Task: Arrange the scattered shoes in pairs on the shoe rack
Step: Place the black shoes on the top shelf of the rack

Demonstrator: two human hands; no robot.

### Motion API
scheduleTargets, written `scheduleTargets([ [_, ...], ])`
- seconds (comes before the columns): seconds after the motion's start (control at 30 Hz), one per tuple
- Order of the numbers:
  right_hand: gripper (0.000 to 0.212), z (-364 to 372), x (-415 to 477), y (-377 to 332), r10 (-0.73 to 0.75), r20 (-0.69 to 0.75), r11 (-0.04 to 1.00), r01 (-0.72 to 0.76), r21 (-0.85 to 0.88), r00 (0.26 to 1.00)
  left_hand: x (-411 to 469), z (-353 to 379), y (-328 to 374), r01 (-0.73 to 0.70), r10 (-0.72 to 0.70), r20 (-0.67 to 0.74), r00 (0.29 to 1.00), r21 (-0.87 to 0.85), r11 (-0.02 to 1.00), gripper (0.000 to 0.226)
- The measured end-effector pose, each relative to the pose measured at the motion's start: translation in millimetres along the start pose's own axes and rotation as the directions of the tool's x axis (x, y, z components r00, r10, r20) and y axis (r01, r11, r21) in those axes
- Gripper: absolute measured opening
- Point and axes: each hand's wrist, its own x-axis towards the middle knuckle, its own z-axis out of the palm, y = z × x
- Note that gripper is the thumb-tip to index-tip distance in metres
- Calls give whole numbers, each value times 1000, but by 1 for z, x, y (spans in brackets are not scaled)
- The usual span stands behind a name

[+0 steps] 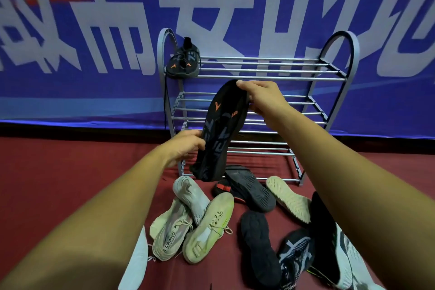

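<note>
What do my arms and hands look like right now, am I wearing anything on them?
Both arms are bare as far as the picture shows, and no sleeve comes into view. The left hand and the right hand wear no gloves. No watch, bracelet or ring shows on the wrists or on the fingers that can be seen, and no markings can be made out.

A dark shoe (183, 63) sits on the rack's (282, 77) top tier; other shoes (193, 226) litter the red floor (70, 160).
</note>
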Motion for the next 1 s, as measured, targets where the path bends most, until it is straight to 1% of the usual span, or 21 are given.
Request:
scheduleTargets([
  [0.1,31,8,-3,2,20,27,999,-20,25,999,0,-2,-6,15,-14,-39,999,19,1000,26],
  [0.17,29,15,-3,4,33,16,995,-34,92,999,-1,-3,-7,21,-20,-51,999,24,999,21],
  [0.23,25,16,-2,6,49,34,983,-54,174,998,-2,-5,-6,21,-19,-68,998,25,999,18],
  [0.33,16,12,1,10,36,78,976,-52,212,996,-2,-8,-5,14,-13,-112,994,12,1000,26],
  [0.37,14,10,2,12,28,82,975,-45,218,996,-2,-9,-6,13,-12,-120,993,8,1000,25],
  [0.43,6,8,4,15,25,85,965,-46,260,996,-1,-13,-8,14,-15,-131,991,-5,1000,18],
  [0.5,7,6,5,18,54,95,939,-83,334,994,-1,-16,-7,25,-31,-137,990,-43,999,10],
  [0.53,4,6,4,20,73,109,934,-106,341,991,-2,-17,-4,23,-33,-148,988,-71,997,4],
  [0.57,4,6,3,22,99,130,935,-137,327,987,-2,-17,1,10,-27,-160,987,-107,994,8],
  [0.6,11,6,3,26,129,156,940,-171,294,979,-1,-17,6,-7,-18,-174,985,-144,990,16],
  [0.67,13,7,0,35,222,242,931,-279,234,945,2,-14,17,-42,-6,-208,978,-224,974,28],
  [0.73,10,9,-4,46,295,363,902,-384,200,884,6,-10,28,-73,3,-228,974,-299,951,27],
  [0.77,14,11,-7,52,313,419,892,-416,179,852,7,-7,32,-83,2,-238,971,-332,940,24],
  [0.83,22,13,-10,61,315,476,898,-420,132,821,9,-2,39,-100,-12,-279,960,-382,919,20],
  [0.93,19,11,-10,69,296,482,919,-383,92,825,12,0,46,-139,-23,-339,940,-447,884,20],
  [1.0,15,12,-10,73,306,477,925,-375,55,824,14,-1,49,-163,-18,-355,935,-473,866,14],
])
